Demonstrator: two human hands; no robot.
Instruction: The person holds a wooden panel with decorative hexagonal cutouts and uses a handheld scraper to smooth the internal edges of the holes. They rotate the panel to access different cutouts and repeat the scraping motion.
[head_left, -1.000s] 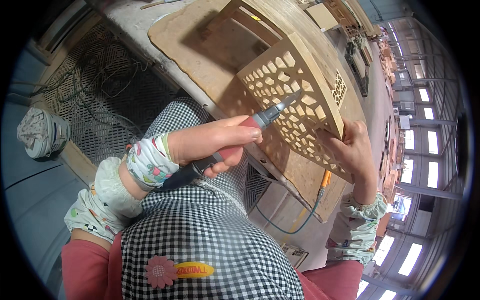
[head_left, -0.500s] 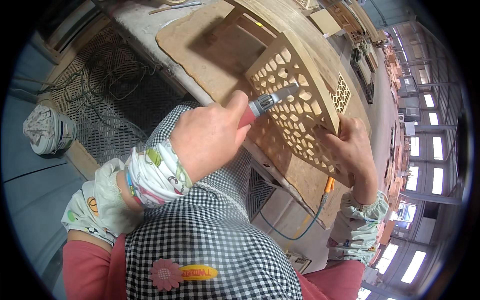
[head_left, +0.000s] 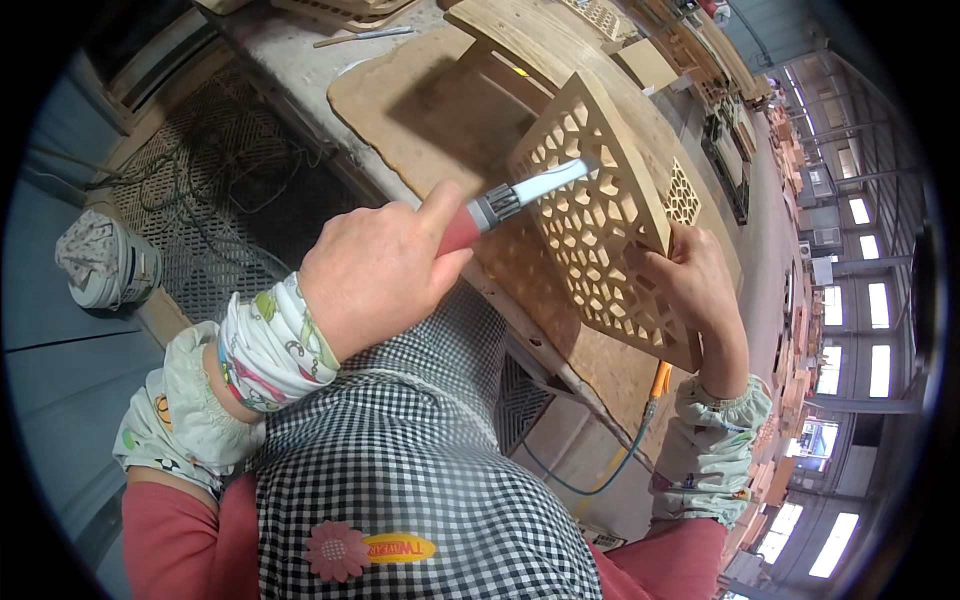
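My left hand [head_left: 375, 265] is closed around a red-bodied hand tool [head_left: 461, 230] with a slotted grey collar and a flat metal blade. The blade points up and right, across the face of a pierced wooden lattice panel [head_left: 648, 212]. Whether its tip touches the panel or enters one of the irregular openings, I cannot tell. My right hand [head_left: 697, 280] grips the panel's right-hand edge, thumb on the pierced face, and holds it tilted up above the worktable. The fingers behind the panel are hidden.
A brown mat [head_left: 400, 85] covers part of the worktable. Behind the panel lies a curved wooden board [head_left: 525, 40] and another small lattice piece [head_left: 682, 195]. An orange-handled tool [head_left: 661, 378] with a teal hose hangs at the near edge. A white bucket [head_left: 105, 262] stands at left.
My left hand and the tool have shifted left, and the blade now catches bright light. The panel has turned slightly in my right hand. The whole view has shifted a little.
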